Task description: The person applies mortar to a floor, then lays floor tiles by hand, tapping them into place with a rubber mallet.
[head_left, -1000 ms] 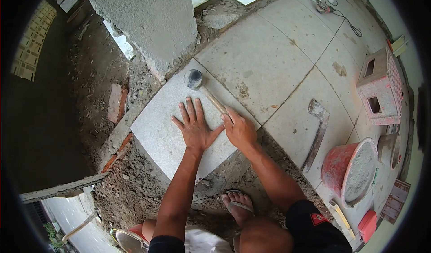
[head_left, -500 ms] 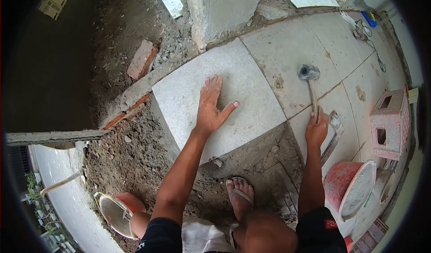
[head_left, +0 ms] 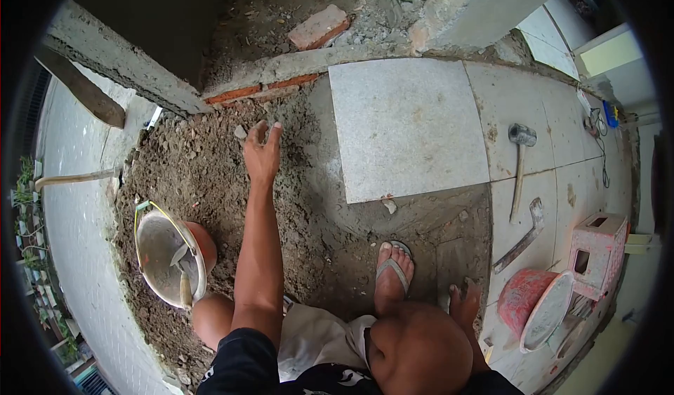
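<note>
Over the loose soil my left hand reaches out, thumb and fingers apart, fingertips close to a small stone. My right hand is low beside my bent knee, partly hidden by it, with its fingers spread. Just above that hand, a flat board lies on the damp sand. A speckled pale tile lies against the laid floor tiles, untouched by either hand. The rubber mallet rests on the floor tiles to the right, out of my hands.
A bucket with a trowel in it stands at left. To the right are a metal bar, a red tub and a pinkish stool. A brick lies beyond the low concrete edge.
My left hand has left the tile and moved left over the soil. My right hand has let go of the mallet, now lying on the tiles, and dropped beside my knee. The view has shifted.
</note>
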Demonstrator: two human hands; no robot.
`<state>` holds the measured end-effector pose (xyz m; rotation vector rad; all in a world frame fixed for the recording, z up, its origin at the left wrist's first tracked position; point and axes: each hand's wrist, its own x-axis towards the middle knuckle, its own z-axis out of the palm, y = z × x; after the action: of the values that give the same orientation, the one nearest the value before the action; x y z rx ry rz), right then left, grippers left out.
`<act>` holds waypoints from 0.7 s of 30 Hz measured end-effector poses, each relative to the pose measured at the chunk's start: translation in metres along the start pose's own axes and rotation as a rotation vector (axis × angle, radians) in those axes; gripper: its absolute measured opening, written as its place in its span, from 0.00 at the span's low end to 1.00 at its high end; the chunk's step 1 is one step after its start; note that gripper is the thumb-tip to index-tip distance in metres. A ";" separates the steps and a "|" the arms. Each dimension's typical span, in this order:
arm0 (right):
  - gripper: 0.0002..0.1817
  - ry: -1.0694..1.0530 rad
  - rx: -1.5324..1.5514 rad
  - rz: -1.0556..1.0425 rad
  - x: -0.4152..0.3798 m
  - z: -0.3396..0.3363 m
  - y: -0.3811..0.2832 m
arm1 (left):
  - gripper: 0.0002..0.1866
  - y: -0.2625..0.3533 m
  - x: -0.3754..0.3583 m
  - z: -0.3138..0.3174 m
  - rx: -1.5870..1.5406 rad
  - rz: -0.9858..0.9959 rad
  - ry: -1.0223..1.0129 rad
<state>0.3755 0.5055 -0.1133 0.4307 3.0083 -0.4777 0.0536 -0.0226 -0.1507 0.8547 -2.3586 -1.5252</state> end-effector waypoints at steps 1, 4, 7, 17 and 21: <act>0.25 0.030 0.021 0.066 -0.010 0.003 0.007 | 0.37 0.000 -0.003 -0.001 -0.012 0.012 -0.045; 0.29 -0.089 -0.056 0.172 -0.029 0.012 0.027 | 0.37 0.008 -0.013 -0.002 -0.062 0.000 -0.092; 0.31 -0.098 0.000 0.207 -0.038 0.022 0.033 | 0.36 0.014 -0.020 -0.003 -0.156 -0.009 -0.120; 0.35 0.088 -0.273 0.317 -0.031 0.040 0.030 | 0.27 0.045 -0.090 0.021 -0.692 -0.280 -0.280; 0.37 0.101 -0.193 0.240 -0.036 0.017 0.004 | 0.26 0.064 -0.130 0.033 -0.801 -0.386 -0.469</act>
<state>0.4119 0.4947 -0.1269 0.8070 3.0013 -0.1496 0.1208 0.0958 -0.0909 0.8117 -1.5547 -2.7838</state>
